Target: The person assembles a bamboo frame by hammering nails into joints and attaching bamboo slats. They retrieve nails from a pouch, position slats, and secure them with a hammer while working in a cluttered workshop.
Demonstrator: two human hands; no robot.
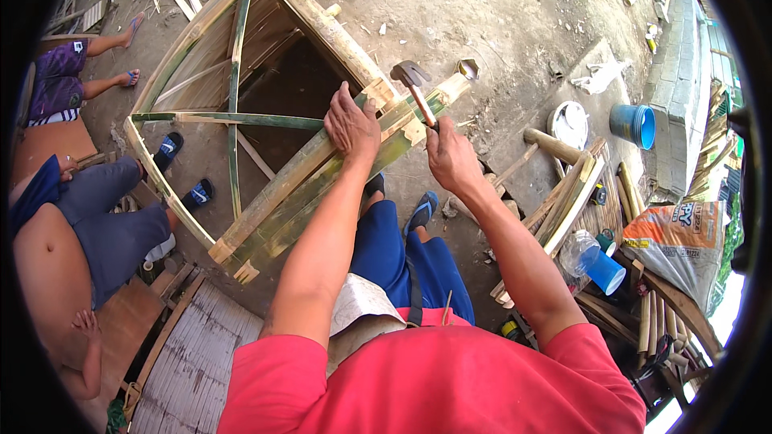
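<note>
A large triangular bamboo frame [241,104] with woven slats stands tilted in front of me. My left hand [351,123] presses down on its thick split-bamboo edge beam [322,173], fingers curled over the top. My right hand [452,158] grips the wooden handle of a hammer [412,80], whose dark metal head is raised just above the beam's upper end. The two hands are about a hand's width apart.
A person in grey shorts [104,217] sits at left; another sits at the far upper left [60,80]. A woven mat [193,354] lies low left. Bamboo pieces [563,193], a blue bucket [631,124], a white lid [569,123], a plastic jug [591,257] and a sack [683,245] crowd the right.
</note>
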